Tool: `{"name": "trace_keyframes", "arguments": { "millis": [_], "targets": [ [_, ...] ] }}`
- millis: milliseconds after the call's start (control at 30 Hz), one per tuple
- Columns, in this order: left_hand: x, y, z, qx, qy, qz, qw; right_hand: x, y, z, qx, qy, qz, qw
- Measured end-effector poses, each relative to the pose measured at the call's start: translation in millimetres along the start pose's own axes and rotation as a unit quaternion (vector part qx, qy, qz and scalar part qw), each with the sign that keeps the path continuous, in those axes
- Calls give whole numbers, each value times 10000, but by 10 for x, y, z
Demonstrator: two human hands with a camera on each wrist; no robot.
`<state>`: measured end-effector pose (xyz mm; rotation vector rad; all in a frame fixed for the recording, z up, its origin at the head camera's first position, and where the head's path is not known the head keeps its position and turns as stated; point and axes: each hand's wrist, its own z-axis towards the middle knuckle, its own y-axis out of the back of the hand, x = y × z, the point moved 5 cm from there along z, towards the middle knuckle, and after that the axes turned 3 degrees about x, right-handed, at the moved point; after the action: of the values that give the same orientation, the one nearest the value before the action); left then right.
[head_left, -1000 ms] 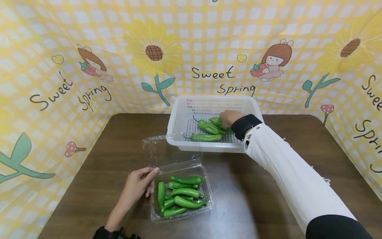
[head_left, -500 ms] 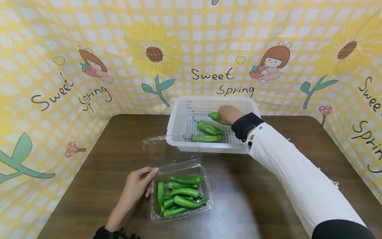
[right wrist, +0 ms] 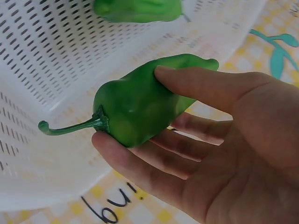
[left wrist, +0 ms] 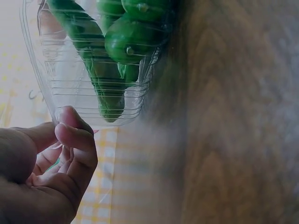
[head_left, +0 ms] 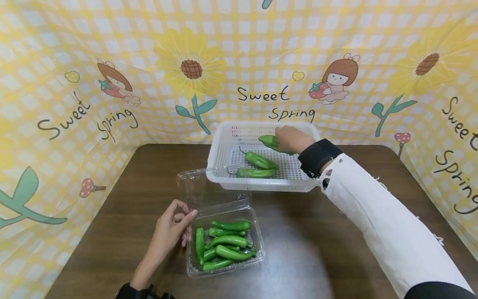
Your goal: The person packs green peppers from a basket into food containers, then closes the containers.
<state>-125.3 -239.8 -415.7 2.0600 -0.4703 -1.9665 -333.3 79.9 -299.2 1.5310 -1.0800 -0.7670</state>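
My right hand (head_left: 293, 139) holds a green pepper (head_left: 268, 141) over the white basket (head_left: 269, 185). In the right wrist view, thumb and fingers grip this pepper (right wrist: 133, 105) along its body, with its curved stem pointing left. Two more peppers (head_left: 257, 172) lie on the basket floor. Nearer to me, a clear plastic clamshell box (head_left: 258, 228) stands with its lid up, holding several slim green peppers (head_left: 235, 252). At the box's left back corner is my left hand (head_left: 169, 228); the left wrist view shows its thumb and finger pinching the box's rim (left wrist: 51, 109).
The dark wooden table (head_left: 298, 232) carries both containers. Behind and at the sides hangs a yellow checked cloth (head_left: 239, 54). The raised transparent lid (head_left: 213, 187) overlaps the front left of the basket in the head view.
My right hand has lifted the pepper from among the others in the basket and drawn it slightly up. The left hand's fingers shifted a little at the box corner.
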Motion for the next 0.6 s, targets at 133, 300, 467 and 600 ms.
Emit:
{"name": "trace_keyframes", "arguments": {
  "millis": [133, 300, 467, 600],
  "targets": [
    [-3, 11, -1, 42, -45, 67, 10000, 38, 65, -94, 9, 155, 109, 9998],
    [-20, 21, -7, 130, -145, -24, 9998, 74, 133, -232, -170, 418, 266, 9986],
    [-37, 15, -8, 224, -140, -89, 9996, 67, 202, -397, -498, 561, 429, 9963],
    [-39, 13, 4, 208, -122, -35, 9997, 73, 255, -528, -617, 578, 514, 9951]
  ]
}}
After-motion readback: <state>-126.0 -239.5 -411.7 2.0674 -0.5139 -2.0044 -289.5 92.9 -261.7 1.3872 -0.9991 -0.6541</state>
